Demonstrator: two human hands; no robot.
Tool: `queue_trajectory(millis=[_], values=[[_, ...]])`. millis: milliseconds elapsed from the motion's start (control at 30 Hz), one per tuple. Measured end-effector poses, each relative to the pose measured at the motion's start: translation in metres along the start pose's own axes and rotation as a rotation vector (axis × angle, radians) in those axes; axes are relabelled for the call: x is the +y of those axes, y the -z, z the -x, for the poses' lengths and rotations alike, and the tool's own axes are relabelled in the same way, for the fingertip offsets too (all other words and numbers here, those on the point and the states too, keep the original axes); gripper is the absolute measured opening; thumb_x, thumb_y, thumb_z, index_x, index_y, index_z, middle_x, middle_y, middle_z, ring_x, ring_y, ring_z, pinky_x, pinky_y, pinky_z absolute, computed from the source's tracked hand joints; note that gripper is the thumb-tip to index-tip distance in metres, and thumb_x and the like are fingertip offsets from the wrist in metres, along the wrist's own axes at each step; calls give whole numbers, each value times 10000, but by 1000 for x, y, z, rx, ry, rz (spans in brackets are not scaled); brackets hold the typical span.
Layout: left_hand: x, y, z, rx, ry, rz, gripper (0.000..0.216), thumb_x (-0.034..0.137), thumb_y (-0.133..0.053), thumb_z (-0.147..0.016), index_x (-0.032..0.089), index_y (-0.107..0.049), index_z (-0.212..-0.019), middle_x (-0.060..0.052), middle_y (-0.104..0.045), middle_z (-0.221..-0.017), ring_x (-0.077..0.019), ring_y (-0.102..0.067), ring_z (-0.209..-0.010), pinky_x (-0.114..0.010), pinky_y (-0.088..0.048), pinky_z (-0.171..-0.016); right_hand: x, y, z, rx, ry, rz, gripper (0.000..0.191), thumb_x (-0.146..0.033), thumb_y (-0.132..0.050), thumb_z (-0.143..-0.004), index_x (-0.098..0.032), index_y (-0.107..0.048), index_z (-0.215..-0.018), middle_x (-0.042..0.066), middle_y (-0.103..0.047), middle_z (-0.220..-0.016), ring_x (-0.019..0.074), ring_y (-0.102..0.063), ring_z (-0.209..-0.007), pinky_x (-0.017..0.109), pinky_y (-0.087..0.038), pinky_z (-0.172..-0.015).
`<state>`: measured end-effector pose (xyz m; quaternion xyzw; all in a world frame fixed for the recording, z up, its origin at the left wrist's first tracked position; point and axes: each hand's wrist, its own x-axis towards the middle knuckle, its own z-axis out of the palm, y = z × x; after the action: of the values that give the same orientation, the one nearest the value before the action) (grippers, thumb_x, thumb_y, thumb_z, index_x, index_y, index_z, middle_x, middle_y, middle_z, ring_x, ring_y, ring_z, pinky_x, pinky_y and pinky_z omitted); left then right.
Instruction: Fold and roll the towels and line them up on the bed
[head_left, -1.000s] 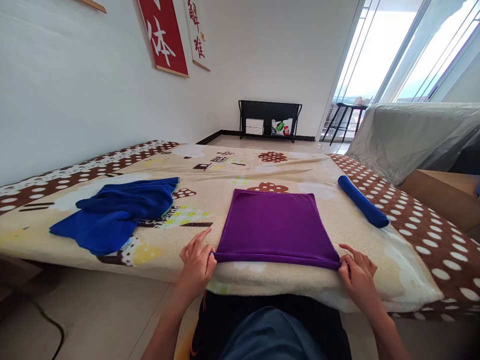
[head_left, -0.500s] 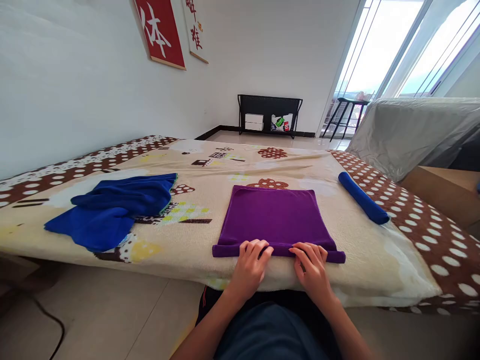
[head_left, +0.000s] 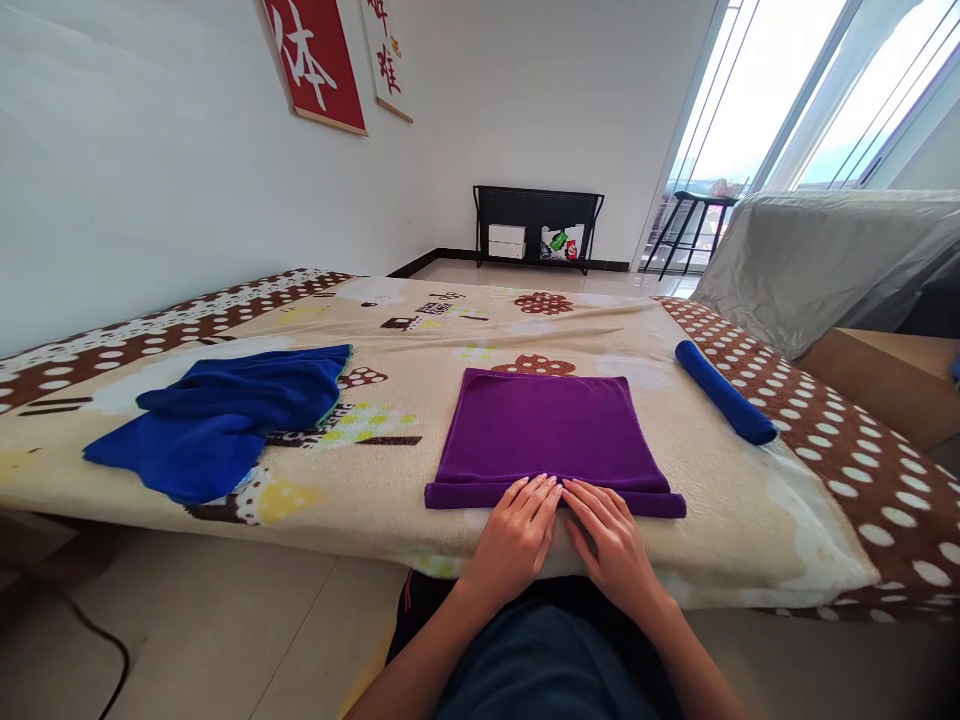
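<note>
A purple towel [head_left: 551,425] lies spread on the bed before me, its near edge turned into a narrow roll. My left hand [head_left: 521,525] rests over the middle of that roll, fingers stretched out and lying flat on it. Beside it, my right hand [head_left: 604,525] lies on the roll the same way, its thumb apart from the fingers on the near side. The fingertips of both hands almost meet. Left of the towel is a crumpled blue cloth [head_left: 225,415]. At the right lies a rolled blue cloth [head_left: 724,392].
A cream patterned blanket [head_left: 382,350] with brown polka-dot borders covers the bed. Past the bed's far end stands a black rack [head_left: 538,215] holding white boxes. At the right are a plastic-covered piece of furniture [head_left: 840,250] and a cardboard box [head_left: 862,380]. A black stool [head_left: 694,225] stands by the window.
My hands have moved inward along the roll until nearly touching. Their fingers, curled and pinching the roll before, now lie flatter over it.
</note>
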<state>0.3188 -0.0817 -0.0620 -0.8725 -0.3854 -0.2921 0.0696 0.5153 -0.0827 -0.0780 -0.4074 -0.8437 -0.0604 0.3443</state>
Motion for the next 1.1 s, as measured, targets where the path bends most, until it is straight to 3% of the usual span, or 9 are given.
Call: queue_trajectory(millis=[100, 400, 533, 600, 700, 800, 900, 1100], values=[[-5, 0, -1, -4, 42, -14, 413, 205, -423, -996, 152, -512, -1396, -122, -601, -1406, -235, -550, -1320, -458, -442, -1104, 3, -1, -3, -14, -50, 40, 439, -268, -489, -985, -235, -502, -1423, 65, -608, -1380, 216, -571, -1269, 417, -443, -1067], [-61, 21, 35, 144, 253, -162, 340, 223, -479, -989, 212, -615, -1301, -79, -668, -1323, -264, -581, -1288, -494, -416, -1076, 53, 17, 36, 132, -218, 258, 439, -360, -537, -977, -224, -529, -1394, 75, -633, -1347, 256, -575, -1270, 456, -391, -1075], [-45, 21, 30, 215, 197, -158, 481, 100, -442, -957, 227, -519, -1415, -95, -625, -1381, -266, -521, -1350, -501, -410, -1096, 35, 11, 30, 219, -165, 187, 408, -210, -561, -947, -230, -554, -1354, 72, -639, -1332, 248, -567, -1268, 454, -407, -1069], [-28, 17, 20, 179, 85, -70, 559, 55, -407, -938, 226, -452, -1468, -100, -624, -1379, -240, -535, -1337, -463, -447, -1084, 17, 5, 19, 168, -78, 99, 428, -145, -532, -940, -230, -545, -1359, 61, -633, -1339, 229, -553, -1281, 430, -415, -1071], [-7, 7, 2, 63, -12, 49, 502, 111, -420, -958, 199, -465, -1451, -107, -655, -1330, -228, -598, -1257, -433, -493, -1051, -6, -5, -1, 50, -32, 32, 409, -179, -516, -956, -219, -543, -1362, 59, -629, -1344, 220, -563, -1260, 414, -410, -1076], [-1, 0, -8, 26, 68, 70, 385, 193, -456, -983, 177, -549, -1357, -104, -667, -1313, -237, -614, -1229, -452, -483, -1054, -9, -9, -13, 16, -116, 80, 366, -285, -503, -989, -220, -560, -1345, 64, -646, -1322, 228, -590, -1219, 420, -396, -1060], [-16, 3, -3, 17, 152, 44, 335, 253, -466, -1000, 183, -591, -1303, -91, -661, -1331, -232, -597, -1258, -453, -455, -1063, 12, -4, -6, 30, -207, 185, 386, -385, -482, -1005, -214, -566, -1340, 78, -641, -1335, 244, -582, -1243, 434, -363, -1064], [-68, 31, 34, 36, 310, -160, 342, 300, -455, -1009, 199, -614, -1295, -96, -643, -1356, -263, -583, -1280, -480, -405, -1057, 66, 18, 39, 66, -354, 349, 490, -485, -398, -1016, -190, -543, -1379, 110, -605, -1381, 263, -550, -1289, 464, -327, -1083]])
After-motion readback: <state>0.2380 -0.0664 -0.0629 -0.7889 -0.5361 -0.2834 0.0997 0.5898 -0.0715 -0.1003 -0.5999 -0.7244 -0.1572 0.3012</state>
